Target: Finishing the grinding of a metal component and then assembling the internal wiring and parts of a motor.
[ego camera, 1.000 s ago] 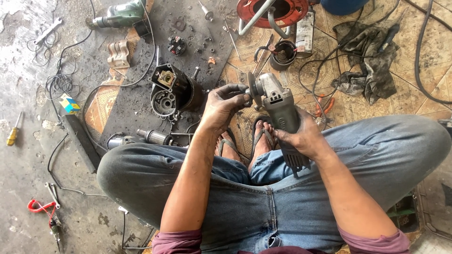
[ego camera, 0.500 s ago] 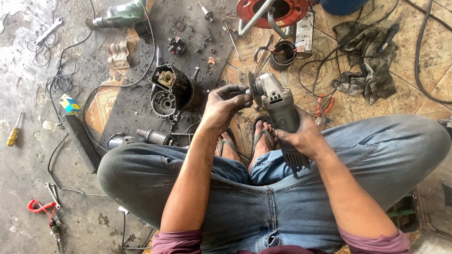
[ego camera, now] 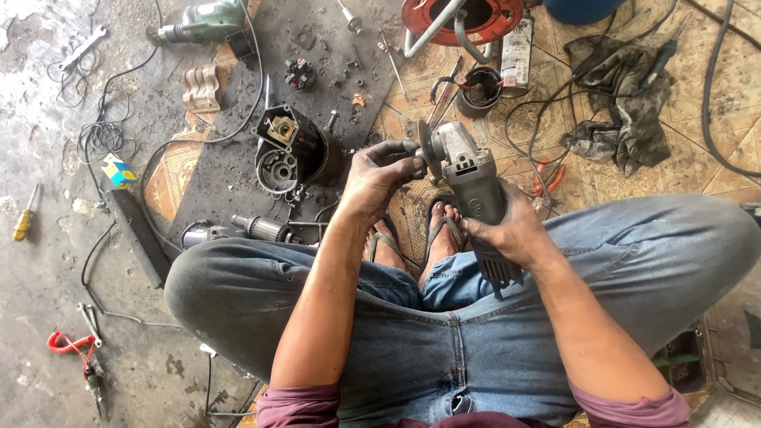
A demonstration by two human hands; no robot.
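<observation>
You sat cross-legged on the floor, and you held a grey angle grinder [ego camera: 469, 181] up over your feet. Your right hand [ego camera: 514, 228] was wrapped tight around the grinder's body, with the fingers curled under it. Your left hand [ego camera: 379, 176] was at the front end of the grinder. Its fingertips [ego camera: 415, 162] pinched the round disc [ego camera: 429, 149] there, and they were black with grease.

Just left of that hand, a black motor housing [ego camera: 295, 150] lay open on a dark mat [ego camera: 238, 150]. A rotor with a metal shaft [ego camera: 260, 228] lay near your left knee. A green drill [ego camera: 204, 22] lay at the far top of the floor, well apart from your hands. A red cable reel [ego camera: 418, 17] stood at the top, and a small black pot [ego camera: 480, 89] sat near it. A heap of dirty rags [ego camera: 620, 111] lay to the right. Red pliers [ego camera: 548, 177] poked out just beside your right hand. A yellow screwdriver [ego camera: 24, 223] lay far off at the left edge.
</observation>
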